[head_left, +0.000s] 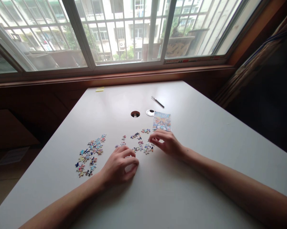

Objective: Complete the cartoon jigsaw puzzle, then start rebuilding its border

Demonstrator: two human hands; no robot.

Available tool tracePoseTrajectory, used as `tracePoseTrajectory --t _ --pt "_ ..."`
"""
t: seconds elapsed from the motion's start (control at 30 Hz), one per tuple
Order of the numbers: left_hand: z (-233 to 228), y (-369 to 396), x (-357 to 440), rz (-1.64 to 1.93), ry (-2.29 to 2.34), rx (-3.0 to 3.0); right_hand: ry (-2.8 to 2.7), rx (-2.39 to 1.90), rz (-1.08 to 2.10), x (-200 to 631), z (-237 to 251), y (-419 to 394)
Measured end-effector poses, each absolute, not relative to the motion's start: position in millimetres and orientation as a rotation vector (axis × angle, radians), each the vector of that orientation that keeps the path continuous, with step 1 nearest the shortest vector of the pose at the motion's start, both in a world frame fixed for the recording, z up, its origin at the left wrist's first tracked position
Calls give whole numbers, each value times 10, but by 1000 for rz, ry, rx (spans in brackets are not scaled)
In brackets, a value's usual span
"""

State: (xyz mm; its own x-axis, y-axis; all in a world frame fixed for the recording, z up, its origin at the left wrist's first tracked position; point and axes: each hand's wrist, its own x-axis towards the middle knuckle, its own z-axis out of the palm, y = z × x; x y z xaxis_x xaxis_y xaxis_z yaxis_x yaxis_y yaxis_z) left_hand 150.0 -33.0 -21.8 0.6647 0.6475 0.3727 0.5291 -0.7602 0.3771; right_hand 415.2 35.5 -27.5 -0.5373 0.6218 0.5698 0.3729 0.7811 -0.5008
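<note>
Jigsaw pieces lie on the white table (157, 190) in a dense pile (89, 154) at the left and in smaller joined clusters (140, 144) near the middle. My left hand (121, 163) rests just below the middle clusters, thumb and forefinger brought together in a ring; whatever is at the fingertips is too small to make out. My right hand (164, 141) is at the right end of the clusters, its fingertips pinched beside some pieces; I cannot see what they hold. Just beyond it lies a colourful picture card (161, 121), its lower edge close to the knuckles.
A dark pen (158, 102) lies farther back. A round cable hole (135, 114) opens in the tabletop, with its silver cover (150, 112) beside it. A yellow sticky note (100, 89) is at the far edge. Barred windows (124, 31) stand behind the table.
</note>
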Motion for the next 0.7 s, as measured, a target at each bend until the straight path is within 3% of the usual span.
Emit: tracePoseTrajectory --t 0.2,0.7 --pt "-221 -307 1494 761 932 2635 -2305 -479 744 3914 -293 27" --pt "-242 -294 1488 790 909 2598 -2434 -433 665 3906 -349 27"
